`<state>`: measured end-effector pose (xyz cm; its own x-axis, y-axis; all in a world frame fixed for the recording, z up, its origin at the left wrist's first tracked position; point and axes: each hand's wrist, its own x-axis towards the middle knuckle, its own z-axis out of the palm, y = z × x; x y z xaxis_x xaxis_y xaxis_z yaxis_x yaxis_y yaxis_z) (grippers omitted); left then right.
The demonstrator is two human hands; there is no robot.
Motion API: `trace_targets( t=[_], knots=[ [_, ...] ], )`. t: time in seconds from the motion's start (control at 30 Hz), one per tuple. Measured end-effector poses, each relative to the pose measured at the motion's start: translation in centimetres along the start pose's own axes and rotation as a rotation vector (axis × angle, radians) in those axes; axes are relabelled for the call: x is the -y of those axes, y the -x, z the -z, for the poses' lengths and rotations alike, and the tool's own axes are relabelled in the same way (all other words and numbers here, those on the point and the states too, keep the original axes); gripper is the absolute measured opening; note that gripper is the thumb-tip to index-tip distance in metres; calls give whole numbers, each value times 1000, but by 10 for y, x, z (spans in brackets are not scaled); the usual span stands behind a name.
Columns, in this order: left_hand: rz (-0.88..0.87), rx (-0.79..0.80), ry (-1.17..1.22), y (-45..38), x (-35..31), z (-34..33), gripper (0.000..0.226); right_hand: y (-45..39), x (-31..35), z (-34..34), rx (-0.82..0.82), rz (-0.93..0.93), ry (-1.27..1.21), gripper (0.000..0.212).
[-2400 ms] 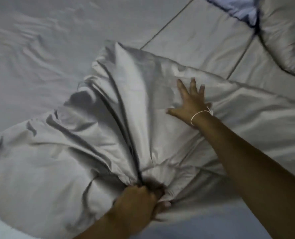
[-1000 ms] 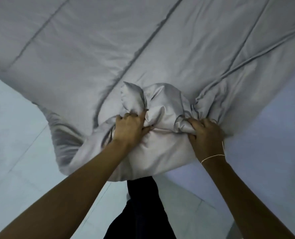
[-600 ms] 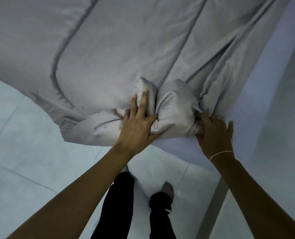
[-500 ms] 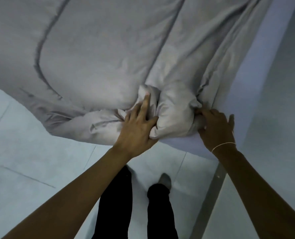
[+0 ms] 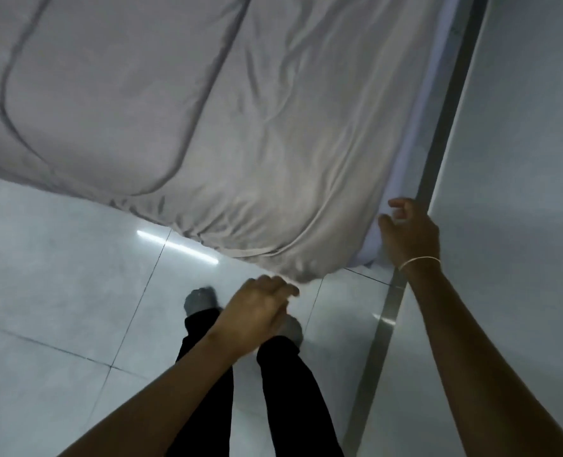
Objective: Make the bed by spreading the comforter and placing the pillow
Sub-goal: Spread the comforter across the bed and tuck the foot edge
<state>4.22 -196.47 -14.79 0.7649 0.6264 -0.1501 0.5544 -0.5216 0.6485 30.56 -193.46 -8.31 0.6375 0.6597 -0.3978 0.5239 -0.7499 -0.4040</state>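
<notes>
The grey quilted comforter (image 5: 240, 127) lies spread over the bed, and its near corner hangs off the bed's corner. My left hand (image 5: 257, 315) is just below that corner, fingers curled at the fabric's tip and blurred. My right hand (image 5: 408, 235), with a thin band on the wrist, hovers beside the bed's corner with its fingers loosely spread, holding nothing. A strip of pale blue sheet (image 5: 415, 127) shows along the comforter's right edge. No pillow is in view.
A metal strip (image 5: 438, 143) and a pale wall panel (image 5: 520, 127) run close along the bed's right side. Glossy floor tiles (image 5: 59, 275) lie to the left and in front. My legs (image 5: 283, 390) in dark trousers stand at the bed's corner.
The bunched comforter corner has been pulled out flat over the bed's corner. My right hand has let go and lifted off. My left hand has dropped to the corner tip.
</notes>
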Motion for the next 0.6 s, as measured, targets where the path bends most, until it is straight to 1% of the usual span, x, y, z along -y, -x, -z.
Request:
trace_targets(
  t=[0.07, 0.13, 0.17, 0.2, 0.3, 0.37, 0.47, 0.57, 0.6],
  knots=[
    [98, -78, -56, -16, 2, -3, 27, -1, 1, -13, 84, -11, -38, 53],
    [169, -115, -98, -32, 2, -6, 29, 2, 2, -34, 170, -19, -63, 72],
    [188, -126, -110, -39, 2, -9, 30, 4, 1, -45, 174, -3, -69, 78],
    [203, -132, -116, -46, 0, -12, 30, 7, -1, -55, 146, 26, -71, 80],
    [234, -155, -118, -58, -5, -20, 28, 7, -16, -65, 43, 106, -105, 73],
    [239, -170, -108, -59, -8, -23, 28, 1, -37, -60, 43, 112, -125, 69],
    [247, -172, -87, -55, -5, -21, 29, -9, -69, -49, 56, 72, -141, 58],
    [254, -200, -82, -49, 3, -9, 29, -10, -77, -47, 47, 17, -222, 53],
    [258, -222, -82, -49, 7, -3, 30, -8, -75, -48, 23, 2, -246, 48]
  ],
)
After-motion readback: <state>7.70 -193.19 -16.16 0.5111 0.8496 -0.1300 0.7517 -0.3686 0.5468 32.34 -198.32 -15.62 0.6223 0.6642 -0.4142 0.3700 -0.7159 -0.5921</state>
